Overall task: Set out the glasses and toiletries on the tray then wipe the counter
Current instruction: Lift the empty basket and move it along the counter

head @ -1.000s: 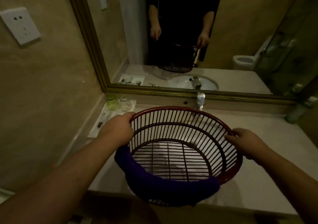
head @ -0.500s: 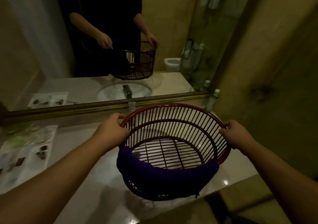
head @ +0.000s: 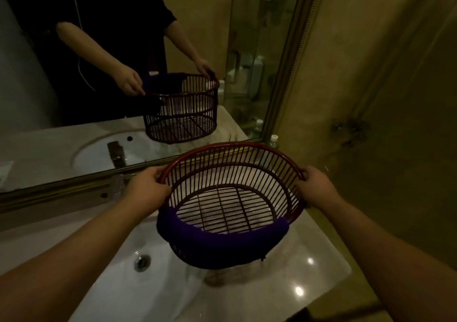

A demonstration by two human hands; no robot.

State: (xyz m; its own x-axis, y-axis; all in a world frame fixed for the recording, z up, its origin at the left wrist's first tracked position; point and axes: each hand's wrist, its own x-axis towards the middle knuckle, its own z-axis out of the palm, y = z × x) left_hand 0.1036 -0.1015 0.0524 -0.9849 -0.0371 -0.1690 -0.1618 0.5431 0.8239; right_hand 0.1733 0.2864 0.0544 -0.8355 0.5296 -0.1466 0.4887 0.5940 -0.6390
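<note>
Bathroom vanity in dim light: pale polished tabletop [head: 319, 255] running to a side wall at the right, gilt-framed mirror [head: 74, 123] behind, oval basin [head: 103, 279] with drain [head: 142, 262] at lower left, tap [head: 116, 184] blurred at the mirror's foot. Small capped bottle [head: 273, 141] standing in the back right corner, beside the mirror frame.

Centre: round slatted basket [head: 235, 173], reddish-brown, empty inside, held level and clear of the tabletop above its right end, partly over the basin's edge; shadow beneath it. Purple cloth [head: 217, 241] draped over the near rim, likely the wiping cloth.

Left hand [head: 148, 188] closed on the basket's left rim, right hand [head: 315, 186] closed on the right rim; each grip narrow, thumb on top of the rim, fingers hidden on the outside. Grips at opposite ends of the rim's widest line, running left to right; free tabletop directly below and to the right, nearer the right hand.

No tray, glasses or toiletries visible in this view; presumably off-frame to the left. Judged step: setting the basket down; cloth on the near side within reach of either hand.
</note>
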